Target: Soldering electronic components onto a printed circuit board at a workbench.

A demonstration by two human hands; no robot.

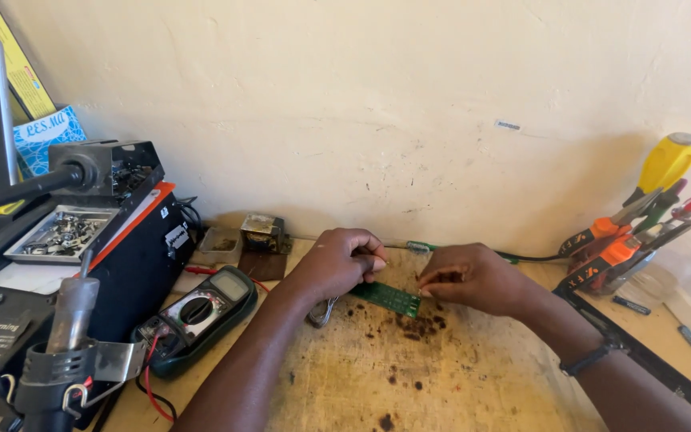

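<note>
A small green circuit board (388,298) sits just below the middle of the frame, held a little above the tabletop (441,376) between both hands. Its long axis runs from upper left to lower right, tilted slightly down toward the right. The left hand (337,262) has its fingers curled closed over the board's left end, so that end is hidden under the knuckles. The right hand (473,278) comes in from the right, its fingers pinched narrow at the board's right edge; whether they grip the board itself or some small part on it is too fine to tell. Both hands are touching it, the left covering more of it.

The board is thin, flat and rigid, matte green with tiny pale specks. A loop of silvery wire (321,312) hangs beneath the left hand. The tabletop is pale worn wood, scarred with dark burn marks (419,324) just under the board.

To the left lies a dark green multimeter (201,316) with red leads, and in the lower left a hot-air tool (69,320) in its holder. At the far right, a clear cup of orange-handled pliers (601,248) and a yellow-handled screwdriver (669,164).
</note>
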